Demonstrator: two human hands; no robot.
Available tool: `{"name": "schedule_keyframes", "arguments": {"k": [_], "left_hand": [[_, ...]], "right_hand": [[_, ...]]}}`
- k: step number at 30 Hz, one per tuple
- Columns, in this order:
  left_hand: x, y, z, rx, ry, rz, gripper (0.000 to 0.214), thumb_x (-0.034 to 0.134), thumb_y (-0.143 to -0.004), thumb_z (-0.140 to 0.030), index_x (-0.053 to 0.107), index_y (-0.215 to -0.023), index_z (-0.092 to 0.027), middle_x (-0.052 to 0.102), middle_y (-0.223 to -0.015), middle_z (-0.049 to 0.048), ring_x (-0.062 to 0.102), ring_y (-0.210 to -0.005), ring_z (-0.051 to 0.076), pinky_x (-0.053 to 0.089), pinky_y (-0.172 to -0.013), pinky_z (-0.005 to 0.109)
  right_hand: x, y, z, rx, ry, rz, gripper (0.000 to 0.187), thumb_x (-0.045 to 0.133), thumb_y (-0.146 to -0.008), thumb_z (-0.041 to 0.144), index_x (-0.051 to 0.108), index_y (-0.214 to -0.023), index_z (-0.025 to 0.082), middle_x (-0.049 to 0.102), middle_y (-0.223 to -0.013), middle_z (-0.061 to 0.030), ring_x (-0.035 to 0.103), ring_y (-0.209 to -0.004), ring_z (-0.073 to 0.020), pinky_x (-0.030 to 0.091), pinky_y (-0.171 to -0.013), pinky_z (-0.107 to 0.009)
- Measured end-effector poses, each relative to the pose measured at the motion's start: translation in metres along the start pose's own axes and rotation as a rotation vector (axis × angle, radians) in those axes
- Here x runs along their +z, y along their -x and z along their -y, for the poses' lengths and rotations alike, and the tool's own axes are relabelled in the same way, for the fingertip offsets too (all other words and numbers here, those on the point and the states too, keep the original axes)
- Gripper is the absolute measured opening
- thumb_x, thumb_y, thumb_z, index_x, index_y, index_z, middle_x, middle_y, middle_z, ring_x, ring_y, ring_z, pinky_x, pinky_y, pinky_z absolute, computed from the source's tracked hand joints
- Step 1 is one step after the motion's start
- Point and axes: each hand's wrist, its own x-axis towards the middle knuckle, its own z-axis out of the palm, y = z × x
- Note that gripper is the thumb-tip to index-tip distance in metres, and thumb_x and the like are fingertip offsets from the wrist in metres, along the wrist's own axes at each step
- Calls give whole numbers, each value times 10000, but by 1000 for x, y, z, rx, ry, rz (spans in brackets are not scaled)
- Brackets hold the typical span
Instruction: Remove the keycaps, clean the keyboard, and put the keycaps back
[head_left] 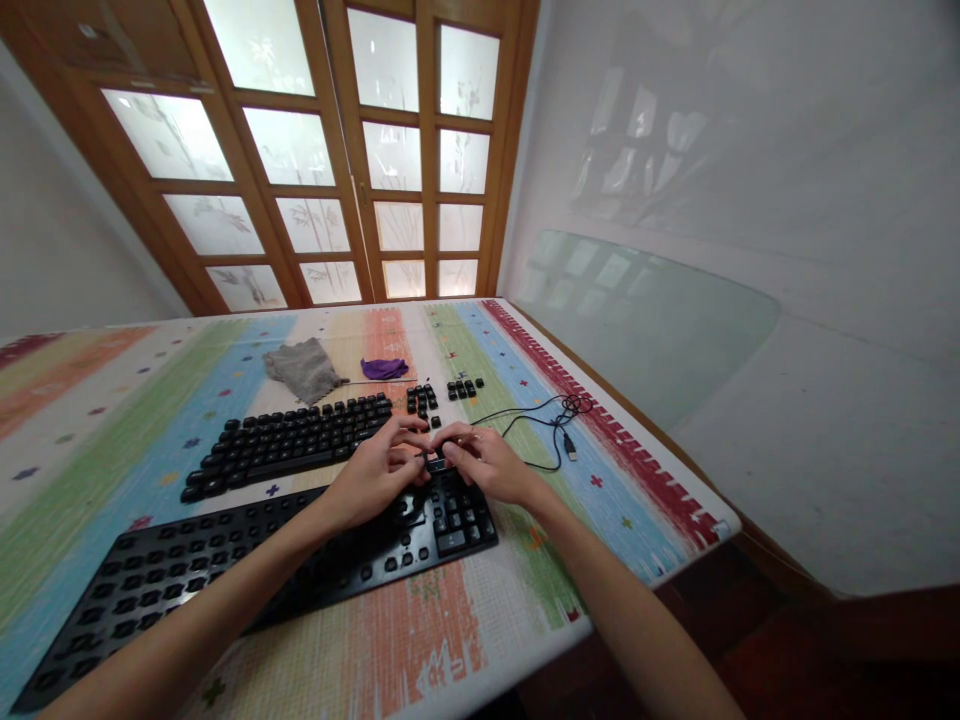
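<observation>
A black keyboard (pixel 169 560) lies at a slant in front of me. Its main area is stripped of keycaps, while several caps sit on the number pad at its right end. Over the pad's upper edge, my left hand (pixel 386 465) has its fingers curled and its thumb bent inward. My right hand (pixel 480 460) meets it there, thumb and fingers pinched together. A small dark piece shows between the fingertips; whether it is loose or part of the keyboard I cannot tell. Loose black keycaps (pixel 300 440) lie in rows behind the keyboard.
Smaller groups of keycaps (pixel 465 388) lie beyond my hands. A grey cloth (pixel 304 368) and a purple cloth (pixel 384 369) rest farther back. At the right, a black USB cable (pixel 559 430) lies looped on the striped tablecloth (pixel 645 500). The table's right edge runs near the wall.
</observation>
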Motion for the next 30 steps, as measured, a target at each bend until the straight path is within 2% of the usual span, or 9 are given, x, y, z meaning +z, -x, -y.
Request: {"name": "schedule_keyframes", "arguments": {"k": [3,6,8,13,17,19,21,25,30], "left_hand": [[-2,-3,-3,48,-103,-28,312,578,-843,-297,540,-1124,-168,678,-976,60,687,-711,143,588,-710,321],[-5,-6,-7,106,-233,-36,167,543,-844,-273,653,-911,-166,690,-899,49,671,-750,149,569,-726,294],[-8,-9,-9,133,-282,-42,166,540,-829,-257,680,-822,-168,690,-860,46,660,-764,155,559,-725,283],[-12,-24,-6,201,-420,-78,157,606,-794,-272,719,-848,-177,675,-915,57,640,-805,167,533,-726,284],[-10,-47,2,256,-539,-58,157,594,-805,-249,723,-826,-162,652,-880,55,609,-713,138,506,-666,259],[-7,-60,7,252,-593,-45,197,592,-797,-215,713,-940,-153,661,-858,41,584,-642,120,500,-653,257],[-3,-74,11,273,-659,-48,292,597,-784,-186,683,-1060,-153,677,-857,36,587,-658,136,507,-689,280],[4,-100,21,386,-767,-41,280,561,-785,-123,675,-1037,-168,698,-963,69,607,-920,215,491,-876,365],[8,-119,30,369,-804,6,245,542,-789,-105,683,-982,-160,684,-938,82,605,-902,219,491,-874,363]], "right_hand": [[-2,-1,-1,13,-19,-40,265,507,-940,396,633,-982,167,562,-699,10,473,-523,-92,367,-502,-215],[-6,-1,-3,41,1,-103,302,503,-940,435,619,-974,158,533,-648,23,458,-470,-87,355,-476,-221],[-8,-2,-5,47,8,-147,319,501,-938,456,610,-959,157,527,-632,25,458,-461,-88,361,-475,-224],[-13,-2,-4,44,21,-193,320,515,-929,459,604,-925,152,560,-654,12,466,-474,-86,371,-488,-224],[-16,0,0,63,29,-51,295,530,-923,423,623,-920,144,553,-636,17,471,-499,-92,360,-492,-220],[-16,1,2,86,45,53,284,541,-917,410,633,-918,141,553,-624,19,476,-510,-95,363,-498,-218],[-16,2,4,101,49,115,283,547,-912,408,641,-904,140,562,-628,15,490,-525,-98,374,-510,-219],[-17,2,5,92,9,143,276,555,-902,400,647,-894,140,576,-650,9,515,-548,-103,389,-527,-223],[-19,2,6,68,-7,147,242,576,-892,375,647,-869,145,570,-634,17,508,-557,-102,384,-529,-223]]}}
